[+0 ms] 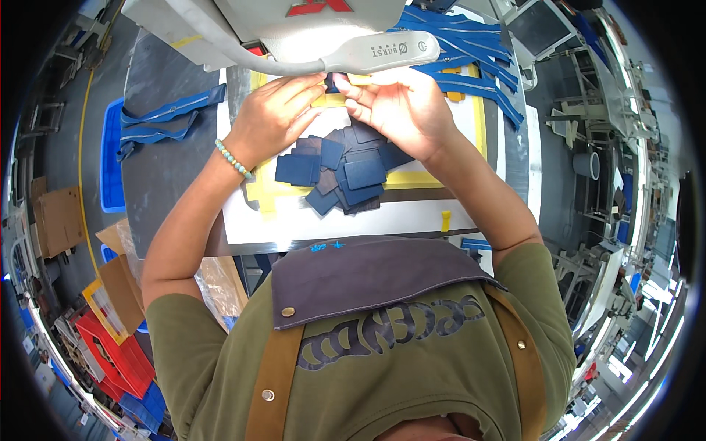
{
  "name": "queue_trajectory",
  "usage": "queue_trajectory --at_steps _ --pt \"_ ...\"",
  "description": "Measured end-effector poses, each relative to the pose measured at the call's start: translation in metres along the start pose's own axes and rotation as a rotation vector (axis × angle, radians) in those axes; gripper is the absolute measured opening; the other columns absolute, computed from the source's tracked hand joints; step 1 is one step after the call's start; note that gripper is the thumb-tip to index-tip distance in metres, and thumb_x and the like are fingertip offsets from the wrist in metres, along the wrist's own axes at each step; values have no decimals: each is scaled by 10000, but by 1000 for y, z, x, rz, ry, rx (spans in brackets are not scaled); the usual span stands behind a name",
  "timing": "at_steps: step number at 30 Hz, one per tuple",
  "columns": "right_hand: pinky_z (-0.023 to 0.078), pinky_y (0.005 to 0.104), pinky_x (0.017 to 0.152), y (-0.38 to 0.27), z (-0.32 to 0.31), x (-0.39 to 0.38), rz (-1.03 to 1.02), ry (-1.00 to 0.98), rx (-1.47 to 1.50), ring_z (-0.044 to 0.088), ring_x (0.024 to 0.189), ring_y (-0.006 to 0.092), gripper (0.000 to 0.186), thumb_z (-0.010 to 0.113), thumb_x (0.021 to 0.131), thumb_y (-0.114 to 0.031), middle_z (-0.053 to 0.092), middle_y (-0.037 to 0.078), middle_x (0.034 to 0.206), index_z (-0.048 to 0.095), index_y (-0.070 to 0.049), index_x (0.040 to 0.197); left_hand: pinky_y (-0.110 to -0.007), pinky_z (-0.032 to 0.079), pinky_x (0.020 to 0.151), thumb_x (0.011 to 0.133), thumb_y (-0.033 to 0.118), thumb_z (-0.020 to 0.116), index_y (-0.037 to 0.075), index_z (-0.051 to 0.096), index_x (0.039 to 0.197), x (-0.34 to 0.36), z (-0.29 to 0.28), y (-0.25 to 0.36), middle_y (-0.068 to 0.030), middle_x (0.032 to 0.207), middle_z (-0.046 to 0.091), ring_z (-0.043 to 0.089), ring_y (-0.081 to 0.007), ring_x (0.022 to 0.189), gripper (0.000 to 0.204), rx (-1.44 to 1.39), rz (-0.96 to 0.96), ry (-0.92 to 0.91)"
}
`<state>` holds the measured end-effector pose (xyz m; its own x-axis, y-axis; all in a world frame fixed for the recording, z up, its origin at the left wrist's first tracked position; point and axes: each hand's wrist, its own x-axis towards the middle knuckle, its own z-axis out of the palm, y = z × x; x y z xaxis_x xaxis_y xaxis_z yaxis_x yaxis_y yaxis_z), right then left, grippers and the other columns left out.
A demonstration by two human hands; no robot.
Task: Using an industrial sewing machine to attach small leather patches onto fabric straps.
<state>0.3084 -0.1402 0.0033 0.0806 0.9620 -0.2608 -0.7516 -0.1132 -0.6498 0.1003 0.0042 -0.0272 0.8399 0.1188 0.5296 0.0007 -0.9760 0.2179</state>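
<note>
Under the lamp, a small dark blue piece (pixel 332 83) lies between my hands, partly hidden by my fingertips. My right hand (pixel 408 109) is closed at its right side, thumb and fingers pinched at its edge. From the left comes my left hand (pixel 278 114), its fingers stretched out flat with the tips beside the piece and the thumb apart. Just nearer to me, a loose pile of dark blue rectangular patches (pixel 365 175) lies on the white, yellow-edged work surface (pixel 279 229). A few patches in it look dark brown.
A grey-white lamp head (pixel 382 51) on a bent arm hangs low over my fingers, before a machine body (pixel 257 18). Blue zipper strips (pixel 471 44) spread at the far right; more zipper strips (pixel 165 114) lie left. A blue bin (pixel 112 158) stands beyond the table's left edge.
</note>
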Motion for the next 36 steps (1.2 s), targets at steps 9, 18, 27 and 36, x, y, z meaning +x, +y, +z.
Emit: queue_trajectory --at_steps 9,18,27,36 --pt "577 377 917 -20 9 -39 -80 102 -830 728 1086 267 307 600 994 -184 733 149 1255 653 -2 1235 -370 585 982 911 131 758 7 765 1158 -1 -1 -1 -104 1258 756 726 -245 1128 276 35 29 6" --pt "475 453 1069 -15 -45 -22 -894 -133 -1981 636 1243 289 251 670 898 -69 733 93 1272 760 -43 1130 -381 557 1024 913 128 747 34 761 1219 -1 1 -3 -68 1334 739 698 -256 1191 320 10 14 -69" --pt "472 448 1072 -28 -55 -23 -882 -73 -1993 628 1253 277 274 673 900 -67 724 81 1301 769 -55 1156 -382 525 1086 956 112 690 47 734 1290 2 -2 0 -72 1382 713 679 -250 1237 343 40 -4 -162" --pt "498 426 1062 -15 -37 11 -1066 -343 -1967 653 1218 252 303 744 819 -101 739 57 1253 783 -85 1120 -396 544 1030 916 83 725 6 727 1269 0 2 0 -103 1343 726 683 -283 1190 362 35 11 -125"
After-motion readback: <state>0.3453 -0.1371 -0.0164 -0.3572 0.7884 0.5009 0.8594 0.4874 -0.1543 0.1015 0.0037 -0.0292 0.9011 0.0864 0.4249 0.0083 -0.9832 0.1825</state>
